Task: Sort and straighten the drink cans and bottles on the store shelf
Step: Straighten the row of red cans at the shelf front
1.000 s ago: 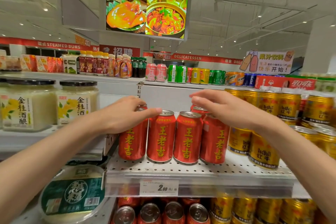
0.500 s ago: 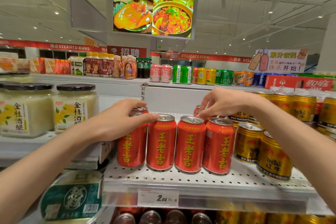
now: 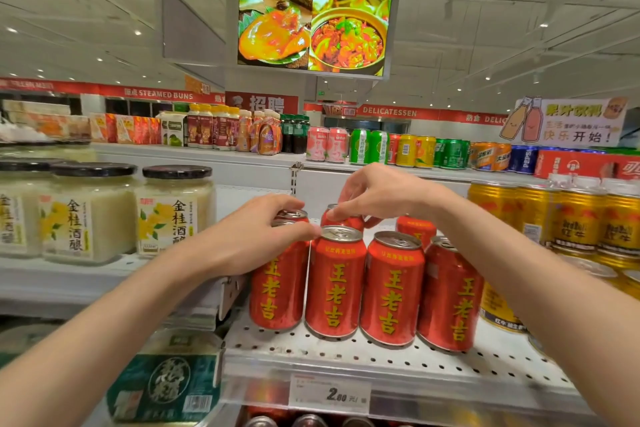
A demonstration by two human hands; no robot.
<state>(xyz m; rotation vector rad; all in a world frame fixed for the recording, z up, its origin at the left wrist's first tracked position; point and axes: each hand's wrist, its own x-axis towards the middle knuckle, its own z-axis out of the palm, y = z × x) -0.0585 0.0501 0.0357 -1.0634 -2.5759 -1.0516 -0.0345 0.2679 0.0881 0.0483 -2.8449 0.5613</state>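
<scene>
Our left hand [image 3: 256, 239] grips the leftmost can [image 3: 278, 284]; our right hand [image 3: 377, 194] pinches a back can [image 3: 341, 218]. Dragging it forward could topple the front row [image 3: 391, 291].

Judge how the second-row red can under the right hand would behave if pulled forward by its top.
The second-row red can is probably rigid: smooth metal cylinder. The right hand pinches only its rim, so the grip might slip. It is tall for its base, so a top pull could tip it into the front-row can just ahead. Its weight cannot be judged.
</scene>
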